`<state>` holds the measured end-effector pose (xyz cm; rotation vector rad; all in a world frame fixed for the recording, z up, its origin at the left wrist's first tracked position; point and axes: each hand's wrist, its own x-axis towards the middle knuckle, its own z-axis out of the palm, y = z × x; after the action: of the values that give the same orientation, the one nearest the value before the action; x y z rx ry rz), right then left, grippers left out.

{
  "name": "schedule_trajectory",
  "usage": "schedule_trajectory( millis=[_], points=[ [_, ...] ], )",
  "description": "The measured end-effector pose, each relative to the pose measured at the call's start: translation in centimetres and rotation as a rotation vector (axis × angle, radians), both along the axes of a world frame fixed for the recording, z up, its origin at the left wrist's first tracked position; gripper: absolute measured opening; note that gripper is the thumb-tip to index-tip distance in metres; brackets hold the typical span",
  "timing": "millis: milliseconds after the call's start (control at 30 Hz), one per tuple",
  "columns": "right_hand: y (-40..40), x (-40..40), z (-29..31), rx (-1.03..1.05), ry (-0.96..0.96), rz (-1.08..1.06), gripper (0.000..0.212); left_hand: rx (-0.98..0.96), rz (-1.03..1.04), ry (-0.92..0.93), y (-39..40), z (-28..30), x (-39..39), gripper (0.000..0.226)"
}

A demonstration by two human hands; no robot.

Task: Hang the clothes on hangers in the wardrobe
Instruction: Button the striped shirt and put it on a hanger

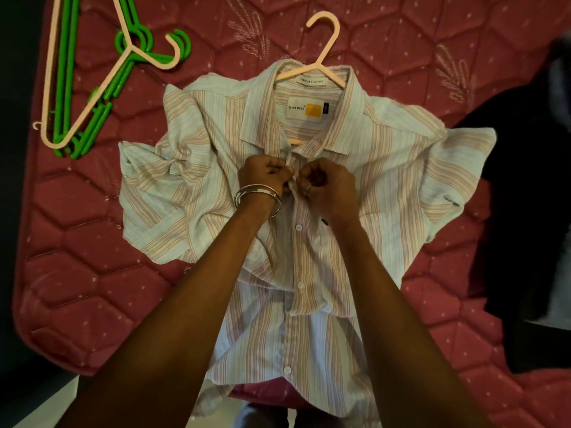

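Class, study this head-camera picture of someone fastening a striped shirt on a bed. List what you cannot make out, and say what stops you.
- The button being fastened: covered by the left hand and right hand.
- The hanger shoulders: hidden inside the shirt.
- The collar label small print: too small to read.
- The dark garment: too dark, cut by the right edge.
- The wardrobe: not in view.

— Hidden? Most of the pink hanger [321, 61] inside the shirt [309, 211]; only hook and shoulder bits showing.

— Button under the fingers [278, 173]? Cannot tell, covered by both hands.

— Cut off? Green hangers [66, 72] by the top edge; dark cloth [525, 227] at the mattress [77, 257] right edge, too dim to name.

— Collar label [310, 80]? Too small to read.
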<state>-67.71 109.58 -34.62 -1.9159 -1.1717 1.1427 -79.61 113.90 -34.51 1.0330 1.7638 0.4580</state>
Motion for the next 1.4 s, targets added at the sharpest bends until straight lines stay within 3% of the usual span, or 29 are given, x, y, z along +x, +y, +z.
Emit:
schedule_trajectory(
  millis=[167,300,367,533,733,833,933,1000,1100,1200,1300,1400],
  points=[
    [-1.1,-0.8,-0.2,0.125,-0.054,-0.059,0.011,-0.016,0.089,-0.076,-0.3,-0.6,0.6,0.022],
    [-1.0,-1.2,-0.3,0.093,-0.017,-0.083,0.011,-0.004,0.101,-0.077,-0.4,-1.1,0.5,0.023],
    [-0.8,-0.8,-0.1,0.013,0.014,-0.067,0.011,0.076,0.061,-0.023,-0.6,-0.9,0.6,0.023],
    [-0.2,0.5,0.7,-0.102,0.324,-0.101,0.011,0.412,-0.155,0.066,-1.5,-0.7,1.0,0.030],
    [0.6,-0.1,0.3,-0.102,-0.027,0.128,0.014,0.370,-0.107,0.051,-1.8,-1.0,1.4,0.028],
    [0.3,0.1,0.5,-0.089,-0.141,-0.065,0.019,0.490,-0.107,0.196,-1.4,-0.6,0.4,0.025],
    [0.8,0.4,1.0,-0.139,0.110,-0.381,0.024,0.705,-0.337,0.654,0.0,-1.0,-1.6,0.032],
    [1.9,0.0,1.6,-0.218,0.203,-0.400,0.027,0.774,-0.552,0.820,1.5,-0.9,-2.6,0.023],
    [3.9,-0.5,2.4,-0.256,0.372,-0.625,0.023,0.726,-0.817,0.882,4.6,-0.4,-3.2,0.036],
    [5.2,0.0,3.7,-0.184,0.569,-0.828,0.018,0.623,-0.987,0.803,7.2,0.6,-3.2,0.053],
    [5.2,0.9,4.2,-0.073,0.556,-0.853,0.020,0.856,-1.336,0.796,7.9,1.0,-4.0,0.042],
    [4.6,1.7,4.4,0.010,0.517,-0.808,0.020,0.974,-1.356,0.931,7.7,0.9,-4.2,0.037]
  ],
)
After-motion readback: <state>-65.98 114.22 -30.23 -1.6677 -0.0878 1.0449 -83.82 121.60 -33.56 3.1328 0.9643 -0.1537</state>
